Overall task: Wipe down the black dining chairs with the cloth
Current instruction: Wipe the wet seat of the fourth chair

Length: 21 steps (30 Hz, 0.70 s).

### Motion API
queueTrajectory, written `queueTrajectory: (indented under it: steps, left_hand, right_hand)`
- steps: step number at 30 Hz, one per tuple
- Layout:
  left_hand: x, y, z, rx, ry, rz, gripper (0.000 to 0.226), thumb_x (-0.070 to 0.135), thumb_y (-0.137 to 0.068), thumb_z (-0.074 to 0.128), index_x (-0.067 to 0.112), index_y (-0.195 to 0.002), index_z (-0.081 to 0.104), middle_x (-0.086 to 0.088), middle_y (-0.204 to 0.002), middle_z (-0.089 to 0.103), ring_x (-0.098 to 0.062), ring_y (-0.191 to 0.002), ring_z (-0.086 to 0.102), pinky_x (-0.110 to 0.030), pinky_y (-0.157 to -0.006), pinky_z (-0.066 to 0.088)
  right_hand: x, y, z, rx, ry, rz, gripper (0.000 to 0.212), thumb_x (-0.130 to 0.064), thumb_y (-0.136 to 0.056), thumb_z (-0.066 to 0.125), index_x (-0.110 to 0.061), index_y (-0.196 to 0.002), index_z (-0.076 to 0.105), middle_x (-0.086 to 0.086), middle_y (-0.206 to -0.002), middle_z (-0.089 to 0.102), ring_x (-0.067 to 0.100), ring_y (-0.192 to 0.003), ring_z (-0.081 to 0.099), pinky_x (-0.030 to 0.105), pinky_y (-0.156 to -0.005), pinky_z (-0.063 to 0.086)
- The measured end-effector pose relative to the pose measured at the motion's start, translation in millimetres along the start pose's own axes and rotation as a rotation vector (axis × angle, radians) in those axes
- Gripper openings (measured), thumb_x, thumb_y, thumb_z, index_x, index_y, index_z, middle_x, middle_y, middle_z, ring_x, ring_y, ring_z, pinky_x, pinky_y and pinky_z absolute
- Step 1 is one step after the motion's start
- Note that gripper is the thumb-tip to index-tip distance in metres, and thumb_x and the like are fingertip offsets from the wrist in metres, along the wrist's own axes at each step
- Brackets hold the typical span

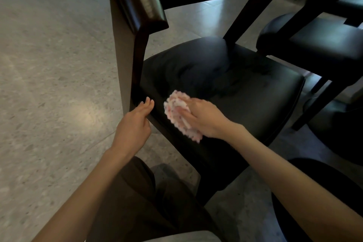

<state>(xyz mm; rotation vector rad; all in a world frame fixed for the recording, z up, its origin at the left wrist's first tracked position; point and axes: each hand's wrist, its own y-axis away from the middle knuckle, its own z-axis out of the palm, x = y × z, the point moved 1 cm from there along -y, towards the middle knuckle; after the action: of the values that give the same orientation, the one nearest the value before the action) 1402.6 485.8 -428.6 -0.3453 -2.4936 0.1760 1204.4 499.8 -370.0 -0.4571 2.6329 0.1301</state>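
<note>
A black dining chair (pixel 225 76) with a padded leather seat and a glossy dark backrest (pixel 141 0) fills the middle of the head view. My right hand (pixel 204 118) presses a crumpled pink and white cloth (pixel 178 112) onto the seat near its left rear corner. My left hand (pixel 135 124) rests against the chair's frame at that corner, fingers together and partly curled on the edge. Nothing lies in the left hand.
A second black chair (pixel 314 43) stands close on the right, its legs beside the first seat. More dark seats lie at the far right (pixel 349 0). Speckled grey floor (pixel 55 84) spreads to the left. My trouser leg (pixel 137 192) is below.
</note>
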Motion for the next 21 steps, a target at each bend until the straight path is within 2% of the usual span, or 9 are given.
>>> queueTrajectory:
  steps: [2, 4, 5, 7, 10, 13, 15, 18, 21]
  left_hand:
    - [0.0, -0.4, 0.1, -0.002, -0.014, -0.001, 0.055, -0.003, -0.095, 0.045, 0.018, -0.145, 0.038, 0.006, -0.151, 0.034, -0.011, -0.141, 0.030, -0.025, -0.112, 0.024]
    - [0.5, -1.5, 1.3, -0.004, -0.025, 0.000, 0.055, -0.003, -0.095, 0.045, 0.018, -0.145, 0.038, 0.006, -0.152, 0.033, -0.012, -0.141, 0.031, -0.023, -0.110, 0.025]
    - [1.0, -1.9, 1.8, 0.001, -0.033, 0.000, 0.054, -0.002, -0.095, 0.045, 0.018, -0.145, 0.039, 0.006, -0.151, 0.034, -0.012, -0.140, 0.031, -0.023, -0.110, 0.025]
    - [1.9, -2.7, 1.7, 0.016, -0.049, 0.000, 0.053, -0.001, -0.094, 0.046, 0.017, -0.144, 0.041, 0.005, -0.150, 0.037, -0.013, -0.139, 0.034, -0.024, -0.110, 0.027]
    - [3.3, -5.1, -2.4, 0.030, -0.053, 0.016, 0.051, -0.002, -0.092, 0.047, 0.016, -0.140, 0.047, 0.003, -0.146, 0.044, -0.014, -0.135, 0.041, -0.028, -0.109, 0.034]
    - [3.2, -6.5, -5.6, 0.027, -0.071, 0.019, 0.050, -0.001, -0.092, 0.048, 0.016, -0.139, 0.049, 0.003, -0.144, 0.046, -0.014, -0.134, 0.043, -0.029, -0.109, 0.034]
    - [3.3, -6.5, -5.1, 0.030, -0.084, 0.025, 0.050, -0.001, -0.092, 0.049, 0.016, -0.139, 0.049, 0.003, -0.144, 0.045, -0.014, -0.134, 0.042, -0.027, -0.108, 0.033]
    - [5.4, -5.2, -2.7, 0.036, -0.104, 0.021, 0.050, 0.000, -0.092, 0.050, 0.017, -0.140, 0.047, 0.003, -0.145, 0.044, -0.013, -0.135, 0.041, -0.025, -0.107, 0.033]
    - [8.0, -3.7, -2.1, 0.037, -0.132, 0.015, 0.051, 0.002, -0.093, 0.050, 0.018, -0.141, 0.045, 0.003, -0.146, 0.043, -0.014, -0.135, 0.041, -0.029, -0.106, 0.037]
  right_hand:
    - [-4.5, 8.5, -10.7, 0.024, -0.062, -0.004, 0.029, -0.032, -0.103, 0.043, -0.032, -0.076, 0.055, -0.012, -0.071, 0.059, 0.004, -0.063, 0.058, 0.024, -0.059, 0.036]
    - [6.7, 2.3, -26.6, 0.215, -0.032, -0.037, 0.022, -0.032, -0.101, 0.047, -0.025, -0.103, 0.067, -0.010, -0.092, 0.068, 0.012, -0.081, 0.066, 0.025, -0.067, 0.042]
    - [13.7, -6.1, -37.7, 0.317, 0.013, -0.054, 0.031, -0.033, -0.101, 0.046, -0.023, -0.127, 0.061, -0.004, -0.113, 0.068, 0.017, -0.100, 0.066, 0.030, -0.078, 0.048]
    - [32.6, -29.7, -57.3, 0.378, 0.064, -0.017, 0.044, -0.035, -0.103, 0.041, -0.024, -0.145, 0.041, 0.002, -0.144, 0.050, 0.021, -0.129, 0.050, 0.038, -0.104, 0.042]
    - [66.6, -79.7, -56.5, 0.206, 0.171, 0.168, 0.052, -0.046, -0.103, 0.030, -0.027, -0.152, 0.027, -0.002, -0.161, 0.020, 0.024, -0.148, 0.014, 0.046, -0.119, 0.012]
    - [91.6, -110.0, -24.5, 0.039, 0.199, 0.373, 0.070, -0.071, -0.093, 0.025, -0.035, -0.152, 0.020, -0.002, -0.163, 0.003, 0.033, -0.149, -0.002, 0.058, -0.115, -0.006]
    - [95.7, -115.4, -11.5, 0.104, 0.232, 0.376, 0.071, -0.074, -0.091, 0.024, -0.035, -0.151, 0.024, -0.002, -0.163, 0.006, 0.032, -0.149, 0.001, 0.056, -0.116, -0.003]
    - [86.8, -111.6, -13.7, 0.171, 0.195, 0.271, 0.047, -0.051, -0.103, 0.023, -0.036, -0.144, 0.037, 0.001, -0.162, 0.015, 0.031, -0.148, 0.010, 0.050, -0.119, 0.012]
    - [67.7, -104.9, -13.6, 0.131, 0.124, 0.158, 0.040, -0.043, -0.105, 0.028, -0.035, -0.141, 0.043, 0.000, -0.160, 0.021, 0.026, -0.146, 0.019, 0.051, -0.117, 0.019]
